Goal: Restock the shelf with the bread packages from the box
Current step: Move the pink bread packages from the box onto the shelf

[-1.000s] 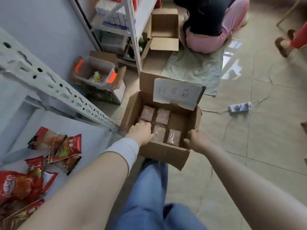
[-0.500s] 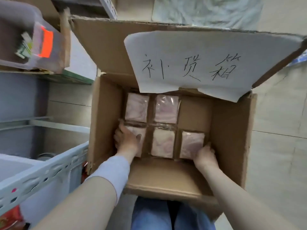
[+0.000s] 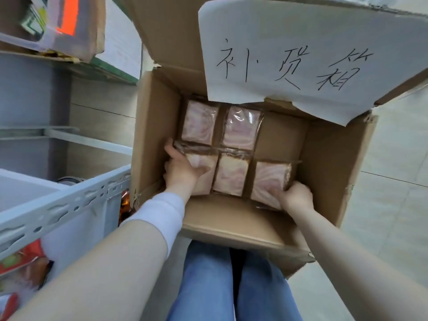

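Bread packages: five clear-wrapped, flat on floor of cardboard box, two at 12 o'clock, three nearer. Head view: since half second ago, camera closer; left hand now curled over near-left bread package, thumb on top. Right hand clamped on near-right bread package, 4 o'clock corner. Lift-out looks imminent. White shelf waits at 8 o'clock.
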`<control>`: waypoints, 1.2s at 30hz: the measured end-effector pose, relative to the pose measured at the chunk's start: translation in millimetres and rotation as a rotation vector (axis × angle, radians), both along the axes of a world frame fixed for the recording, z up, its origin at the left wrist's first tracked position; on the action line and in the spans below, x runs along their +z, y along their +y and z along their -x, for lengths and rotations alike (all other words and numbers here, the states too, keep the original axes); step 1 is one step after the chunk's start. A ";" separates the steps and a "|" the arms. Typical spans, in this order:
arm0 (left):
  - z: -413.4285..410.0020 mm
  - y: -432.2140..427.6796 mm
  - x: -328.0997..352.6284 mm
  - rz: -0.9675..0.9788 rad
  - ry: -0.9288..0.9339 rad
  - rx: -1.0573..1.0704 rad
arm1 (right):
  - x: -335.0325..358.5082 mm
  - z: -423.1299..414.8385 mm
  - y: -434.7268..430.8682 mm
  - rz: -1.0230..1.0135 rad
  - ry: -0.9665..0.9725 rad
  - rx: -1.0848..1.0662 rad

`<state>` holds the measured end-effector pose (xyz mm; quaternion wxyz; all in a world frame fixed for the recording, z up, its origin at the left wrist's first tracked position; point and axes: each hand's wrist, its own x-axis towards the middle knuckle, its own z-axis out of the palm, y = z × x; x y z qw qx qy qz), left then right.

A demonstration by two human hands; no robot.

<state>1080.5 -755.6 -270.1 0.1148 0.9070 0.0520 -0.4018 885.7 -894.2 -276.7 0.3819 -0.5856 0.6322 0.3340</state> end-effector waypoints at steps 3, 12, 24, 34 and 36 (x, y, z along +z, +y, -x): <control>-4.4 0.1 21.7 0.133 0.170 0.074 | 32.2 7.3 -5.3 0.091 -0.126 -0.094; 15.3 48.6 203.5 0.598 0.381 0.254 | 189.1 23.8 22.4 0.130 -0.570 -0.257; 154.3 225.7 489.6 1.063 -0.510 0.634 | 436.2 44.6 147.7 -0.261 -1.097 0.168; 247.6 471.6 636.0 1.242 -1.037 0.881 | 567.6 28.0 353.0 -0.546 -1.432 0.527; 265.8 534.2 645.3 1.175 -1.122 0.963 | 580.0 21.5 410.7 -0.569 -1.438 0.595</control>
